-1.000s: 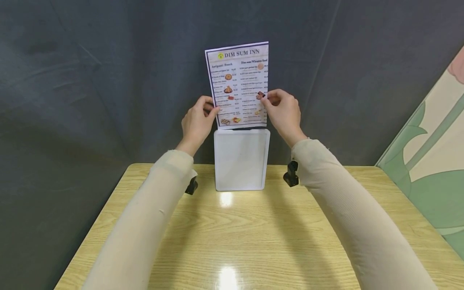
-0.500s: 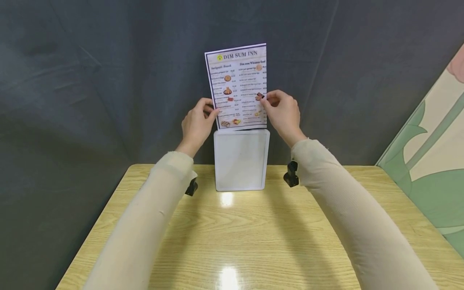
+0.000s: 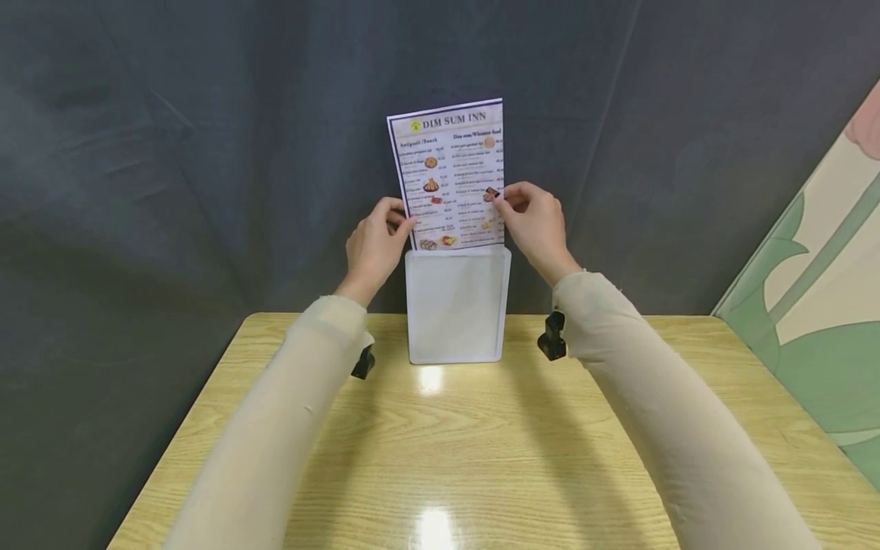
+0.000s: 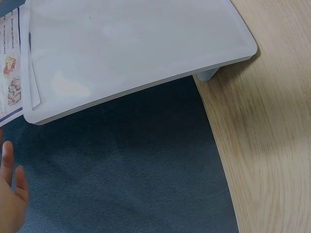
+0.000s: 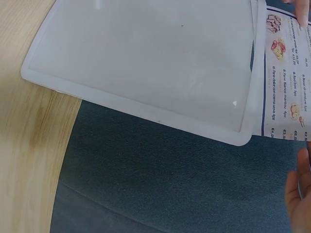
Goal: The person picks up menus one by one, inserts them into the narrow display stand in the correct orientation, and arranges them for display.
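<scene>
A printed paper menu headed "DIM SUM INN" (image 3: 450, 172) stands above a white upright sign holder (image 3: 456, 305), leaning slightly left. My left hand (image 3: 373, 248) pinches the sheet's left edge near the bottom. Slightly higher on the opposite edge, my right hand (image 3: 539, 229) pinches it between thumb and fingers. The menu's lower edge meets the holder's top rim. In the left wrist view, a white paper corner (image 4: 34, 87) shows just inside the holder's border; the left hand (image 4: 12, 204) is partly cut off. The right wrist view shows the menu's lower print (image 5: 286, 73) beside the rim.
The holder stands near the far edge of a wooden table (image 3: 440, 435), on a small foot (image 4: 209, 74). Dark cloth (image 3: 275, 153) hangs behind. A panel with painted leaves and flowers (image 3: 818, 305) slants along the right side. Each wrist carries a small black camera.
Both hands have lowered the menu. Its bottom edge, at first just above the holder, now sits at the top rim. The holder has stayed in place.
</scene>
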`<state>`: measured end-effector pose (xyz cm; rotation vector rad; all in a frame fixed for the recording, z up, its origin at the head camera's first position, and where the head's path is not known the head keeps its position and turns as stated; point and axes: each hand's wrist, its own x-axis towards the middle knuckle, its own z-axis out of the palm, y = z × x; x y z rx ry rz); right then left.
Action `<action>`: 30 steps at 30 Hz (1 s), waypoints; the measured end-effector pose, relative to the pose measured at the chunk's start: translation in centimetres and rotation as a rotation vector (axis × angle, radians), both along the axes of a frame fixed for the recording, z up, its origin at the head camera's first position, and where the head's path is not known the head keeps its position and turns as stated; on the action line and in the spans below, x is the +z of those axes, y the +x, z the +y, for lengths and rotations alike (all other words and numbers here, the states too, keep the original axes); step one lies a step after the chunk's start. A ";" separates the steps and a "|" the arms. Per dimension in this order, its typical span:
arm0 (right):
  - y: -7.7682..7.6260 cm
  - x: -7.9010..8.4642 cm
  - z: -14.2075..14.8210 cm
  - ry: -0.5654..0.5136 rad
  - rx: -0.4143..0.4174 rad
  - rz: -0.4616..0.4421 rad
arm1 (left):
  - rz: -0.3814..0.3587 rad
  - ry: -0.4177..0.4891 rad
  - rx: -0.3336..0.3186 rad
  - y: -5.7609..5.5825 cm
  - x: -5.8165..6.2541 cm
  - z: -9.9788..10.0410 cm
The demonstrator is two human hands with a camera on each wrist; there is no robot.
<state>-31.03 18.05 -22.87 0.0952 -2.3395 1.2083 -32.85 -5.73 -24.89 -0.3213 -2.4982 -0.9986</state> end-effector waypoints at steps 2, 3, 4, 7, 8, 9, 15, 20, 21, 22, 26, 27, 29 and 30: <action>0.0 0.1 0.0 0.000 0.009 0.000 | -0.001 0.002 0.007 0.2 0.1 0.0; 0.0 0.2 0.1 0.001 0.014 0.000 | 0.000 0.003 0.011 0.2 0.1 0.0; 0.0 0.2 0.1 0.000 0.020 -0.001 | 0.000 0.004 0.015 0.3 0.1 0.0; 0.0 0.3 0.1 -0.001 0.038 -0.010 | -0.002 0.004 0.026 0.5 0.2 0.1; 0.0 0.3 0.1 -0.002 0.044 -0.016 | -0.004 0.004 0.028 0.7 0.2 0.1; 0.0 0.3 0.2 -0.002 0.048 -0.017 | -0.008 0.005 0.030 0.8 0.2 0.1; -0.2 0.2 0.5 -0.013 0.074 -0.025 | -0.019 0.015 0.031 1.2 0.3 0.2; -0.2 0.3 0.6 -0.010 0.081 -0.037 | -0.032 0.026 0.019 1.2 0.4 0.1; -0.2 0.4 0.6 -0.012 0.083 -0.038 | -0.035 0.029 0.015 1.1 0.5 0.1; -0.1 0.4 0.6 -0.011 0.084 -0.039 | -0.036 0.031 0.011 1.1 0.4 0.1; -0.1 0.5 0.7 0.002 0.079 -0.035 | -0.045 0.037 0.002 1.1 0.4 0.0; -0.1 0.5 0.7 0.007 0.079 -0.034 | -0.047 0.037 0.002 1.1 0.4 0.0; 0.0 0.6 0.7 0.013 0.077 -0.038 | -0.052 0.039 0.003 1.1 0.5 -0.1; 0.0 0.6 0.7 0.015 0.079 -0.042 | -0.054 0.042 0.002 1.1 0.5 -0.1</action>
